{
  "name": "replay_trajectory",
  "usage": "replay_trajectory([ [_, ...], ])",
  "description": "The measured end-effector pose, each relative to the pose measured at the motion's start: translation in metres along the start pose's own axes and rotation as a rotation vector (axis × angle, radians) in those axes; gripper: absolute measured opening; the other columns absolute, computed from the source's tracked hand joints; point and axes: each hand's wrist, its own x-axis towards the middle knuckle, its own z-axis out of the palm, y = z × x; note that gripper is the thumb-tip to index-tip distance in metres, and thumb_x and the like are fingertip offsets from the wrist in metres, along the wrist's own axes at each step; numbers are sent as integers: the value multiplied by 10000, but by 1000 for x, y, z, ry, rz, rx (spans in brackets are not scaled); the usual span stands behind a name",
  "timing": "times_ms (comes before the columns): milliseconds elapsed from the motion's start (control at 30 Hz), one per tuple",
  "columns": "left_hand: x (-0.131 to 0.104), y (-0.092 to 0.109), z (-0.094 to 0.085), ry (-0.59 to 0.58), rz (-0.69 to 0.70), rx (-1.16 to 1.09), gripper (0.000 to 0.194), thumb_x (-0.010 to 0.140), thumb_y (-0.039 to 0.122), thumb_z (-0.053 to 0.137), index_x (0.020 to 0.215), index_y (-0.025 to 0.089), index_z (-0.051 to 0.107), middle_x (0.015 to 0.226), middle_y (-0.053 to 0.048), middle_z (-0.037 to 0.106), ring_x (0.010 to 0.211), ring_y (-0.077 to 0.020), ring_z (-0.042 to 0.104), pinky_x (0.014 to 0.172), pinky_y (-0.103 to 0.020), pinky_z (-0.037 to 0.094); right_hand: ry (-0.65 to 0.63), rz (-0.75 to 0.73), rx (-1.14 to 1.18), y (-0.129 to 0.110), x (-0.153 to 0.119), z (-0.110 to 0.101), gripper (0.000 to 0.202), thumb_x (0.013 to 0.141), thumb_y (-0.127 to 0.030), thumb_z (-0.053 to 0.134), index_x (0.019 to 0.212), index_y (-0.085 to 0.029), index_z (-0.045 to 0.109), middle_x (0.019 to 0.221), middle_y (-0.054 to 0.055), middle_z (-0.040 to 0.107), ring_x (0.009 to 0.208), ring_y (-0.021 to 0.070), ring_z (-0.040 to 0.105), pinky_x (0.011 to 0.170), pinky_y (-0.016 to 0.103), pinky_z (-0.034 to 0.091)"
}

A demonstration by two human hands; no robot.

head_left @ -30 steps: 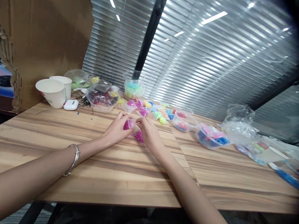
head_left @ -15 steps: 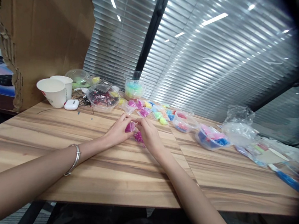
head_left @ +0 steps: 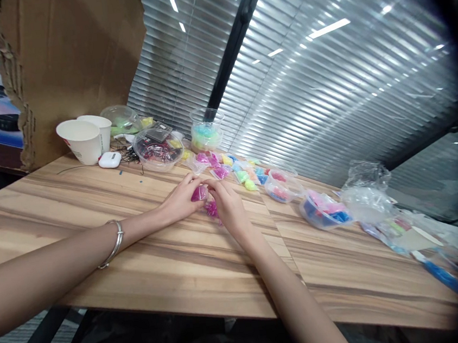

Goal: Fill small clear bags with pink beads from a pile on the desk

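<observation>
Between my two hands is a small clear plastic bag [head_left: 199, 193] with magenta contents. My left hand [head_left: 183, 199] is closed on the bag's left side, a silver bangle on that wrist. On the other side, my right hand [head_left: 229, 207] has its fingers bent in at the bag's edge, pinching there; the fingertips are partly hidden. Just below the bag, a loose magenta heap [head_left: 211, 209] of small pieces shows on the wooden table [head_left: 149, 272], partly covered by my right hand. Beyond my hands lie several small bags [head_left: 220, 171] of magenta pieces.
Two white paper cups [head_left: 81, 143], a white earbud case [head_left: 110, 160] and a clear bowl [head_left: 159, 151] stand back left. A tub [head_left: 206, 135] holds yellow and blue pieces. Further right are plastic bowls [head_left: 323, 210], crumpled clear plastic [head_left: 367, 200] and a blue-handled item [head_left: 445, 278].
My right hand's fingers have shifted slightly left and up over the bag's edge. My left hand stays almost where it was, still holding the bag.
</observation>
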Motion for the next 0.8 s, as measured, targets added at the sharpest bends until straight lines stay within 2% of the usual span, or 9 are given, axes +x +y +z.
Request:
replay_trajectory([
  [333,0,0,0,-4,15,4,371,768,277,588,1130,214,540,1070,-52,488,1043,-217,516,954,-373,443,17,-30,-23,0,1,1,380,893,-92,386,1233,-218,501,1029,71,591,986,204,554,869,345,457],
  [600,0,-1,0,-6,28,-21,349,755,250,594,1100,217,553,1072,-51,494,1047,-213,515,959,-373,445,-2,-16,-33,-2,1,-1,349,904,-109,391,1211,-219,517,1084,74,601,1030,210,546,897,354,448],
  [800,0,-3,1,-14,21,-7,317,760,264,597,1067,203,554,1070,-57,494,1038,-220,513,950,-380,441,5,-42,-53,-2,0,0,350,920,-117,383,1229,-217,514,1058,73,610,988,210,549,874,354,452],
])
